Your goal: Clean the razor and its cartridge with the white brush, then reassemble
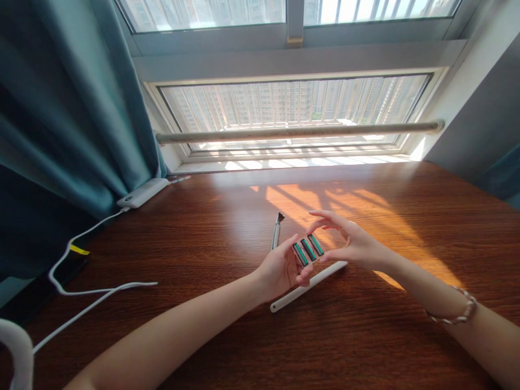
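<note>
A small clear pack of razor cartridges [307, 249], three dark heads with green strips, is held up above the table. My left hand [281, 271] grips its left side, with fingers beneath and the thumb along the top edge. At its right end, my right hand [349, 241] has the thumb at the lower corner and a fingertip at the upper edge; the index finger is raised off it. Behind my left hand lies a razor handle [276, 234] with a dark head end, partly hidden. Below the hands rests a long white stick [300, 291] with a hole in one end.
A white power bank or adapter [144, 193] sits at the back left, with a white cable [85, 293] running across the brown wooden table [227, 346]. A blue curtain [81, 108] hangs left. Behind the table are a window and a horizontal rail [300, 131].
</note>
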`<state>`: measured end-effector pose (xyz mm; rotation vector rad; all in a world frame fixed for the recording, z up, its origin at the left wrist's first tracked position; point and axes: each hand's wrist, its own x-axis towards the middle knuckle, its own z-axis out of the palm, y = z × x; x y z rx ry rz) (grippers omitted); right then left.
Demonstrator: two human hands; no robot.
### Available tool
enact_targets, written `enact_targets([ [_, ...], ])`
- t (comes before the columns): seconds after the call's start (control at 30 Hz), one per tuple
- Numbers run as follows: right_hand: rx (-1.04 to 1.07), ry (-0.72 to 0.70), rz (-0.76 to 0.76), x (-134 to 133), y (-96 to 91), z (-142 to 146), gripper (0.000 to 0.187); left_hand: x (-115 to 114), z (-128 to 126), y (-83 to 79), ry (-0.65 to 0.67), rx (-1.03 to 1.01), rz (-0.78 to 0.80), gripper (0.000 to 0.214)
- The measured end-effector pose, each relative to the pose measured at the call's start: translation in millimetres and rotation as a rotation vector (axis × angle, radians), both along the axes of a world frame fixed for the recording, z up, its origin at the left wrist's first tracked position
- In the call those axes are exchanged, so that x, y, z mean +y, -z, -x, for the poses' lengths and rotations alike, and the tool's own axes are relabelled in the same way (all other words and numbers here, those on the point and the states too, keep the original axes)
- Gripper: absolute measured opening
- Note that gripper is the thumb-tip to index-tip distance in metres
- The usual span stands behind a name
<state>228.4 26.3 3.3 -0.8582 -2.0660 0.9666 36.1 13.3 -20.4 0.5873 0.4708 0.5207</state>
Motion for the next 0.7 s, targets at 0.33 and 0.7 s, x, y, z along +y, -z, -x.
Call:
enact_targets([
  [0.33,0.034,-0.009,0.036,0.0,4.1,-2.2,0.078,0.8,1.0,1.6,0.008,0.006,0.034,0.053],
  [0.7,0.094,-0.024,0.086,4.2,5.4,-4.0,0.070,0.6,2.1,-2.1,0.016,-0.093,0.005,0.050],
])
